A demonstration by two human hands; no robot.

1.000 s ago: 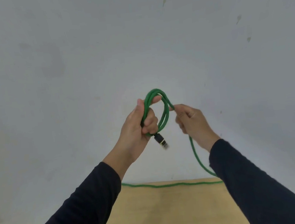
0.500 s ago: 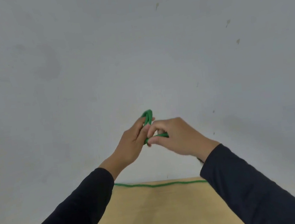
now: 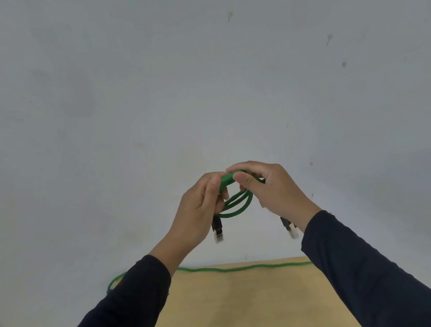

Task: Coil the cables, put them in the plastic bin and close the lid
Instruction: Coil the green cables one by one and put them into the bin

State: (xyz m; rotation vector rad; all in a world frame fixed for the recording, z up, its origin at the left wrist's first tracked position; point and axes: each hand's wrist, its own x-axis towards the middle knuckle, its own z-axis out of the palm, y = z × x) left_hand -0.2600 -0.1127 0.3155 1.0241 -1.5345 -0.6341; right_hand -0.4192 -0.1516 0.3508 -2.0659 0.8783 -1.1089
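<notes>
While both hands grip it above the desk (image 3: 240,309), the coiled green cable (image 3: 237,204) hangs between them. Left hand (image 3: 201,214) and right hand (image 3: 272,191) are each clamped on it. Another green cable (image 3: 249,267) lies along the desk's far edge.

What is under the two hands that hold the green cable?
Under the left hand and right hand, the coiled green cable hangs with two plugs, above the wooden table. A second green cable lies there; the sleeves hide its ends.
</notes>
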